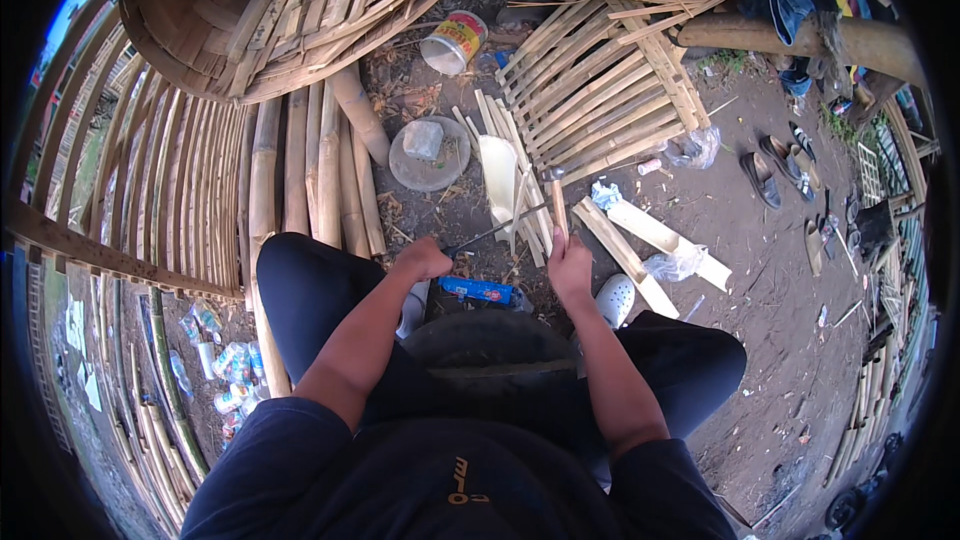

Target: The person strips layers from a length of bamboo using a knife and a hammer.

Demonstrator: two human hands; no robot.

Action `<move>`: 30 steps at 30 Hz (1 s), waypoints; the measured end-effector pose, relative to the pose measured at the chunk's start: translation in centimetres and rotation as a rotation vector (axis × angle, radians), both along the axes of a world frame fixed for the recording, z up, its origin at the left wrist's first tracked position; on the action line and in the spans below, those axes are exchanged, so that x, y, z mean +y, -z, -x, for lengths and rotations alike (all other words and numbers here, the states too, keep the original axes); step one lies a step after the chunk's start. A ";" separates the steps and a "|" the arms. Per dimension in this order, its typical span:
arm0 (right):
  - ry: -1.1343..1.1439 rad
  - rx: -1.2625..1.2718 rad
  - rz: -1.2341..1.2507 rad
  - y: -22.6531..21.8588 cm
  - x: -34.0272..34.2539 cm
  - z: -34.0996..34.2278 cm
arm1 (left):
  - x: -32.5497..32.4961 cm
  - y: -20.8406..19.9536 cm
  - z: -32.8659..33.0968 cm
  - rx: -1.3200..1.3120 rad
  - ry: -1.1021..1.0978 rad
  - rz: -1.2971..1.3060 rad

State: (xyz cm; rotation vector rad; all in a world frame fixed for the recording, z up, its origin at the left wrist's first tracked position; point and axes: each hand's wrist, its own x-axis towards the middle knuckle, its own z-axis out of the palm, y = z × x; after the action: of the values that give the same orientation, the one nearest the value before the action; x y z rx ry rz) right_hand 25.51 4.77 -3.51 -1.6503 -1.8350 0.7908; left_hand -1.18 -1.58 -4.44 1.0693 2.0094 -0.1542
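My left hand is closed around the near end of a thin dark metal rod, which could be a blade or a chisel. The rod slants up and right over some split bamboo strips. In my right hand is a hammer, gripped by its wooden handle with the dark head pointing away from me. The rod's far tip ends close to the hammer handle; whether they touch I cannot tell. Beyond my hands a wide curved bamboo piece lies on the strips. A blue can-like container lies just below the rod.
A slatted bamboo panel lies ahead, and a stone rests on a round grey slab. Bamboo poles and a slatted bamboo frame stand left. Halved bamboo pieces and sandals lie right. A large woven basket overhangs.
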 end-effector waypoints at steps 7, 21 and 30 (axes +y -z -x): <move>0.014 -0.205 -0.014 6.4 -2.3 -2.6 | 1.3 -3.5 -1.0 -0.001 0.071 0.082; -0.063 -0.128 0.050 4.2 -1.2 -0.6 | 0.0 -1.0 -0.6 -0.015 -0.036 -0.009; -0.063 -0.157 0.042 4.1 -1.5 -0.8 | 0.5 -1.2 -1.1 -0.016 -0.044 0.011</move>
State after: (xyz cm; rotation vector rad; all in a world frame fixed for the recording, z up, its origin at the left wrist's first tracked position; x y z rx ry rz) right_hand 26.29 3.32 -7.60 -1.7311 -1.9996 0.7496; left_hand -0.07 -1.07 -3.25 1.0161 2.0139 -0.1332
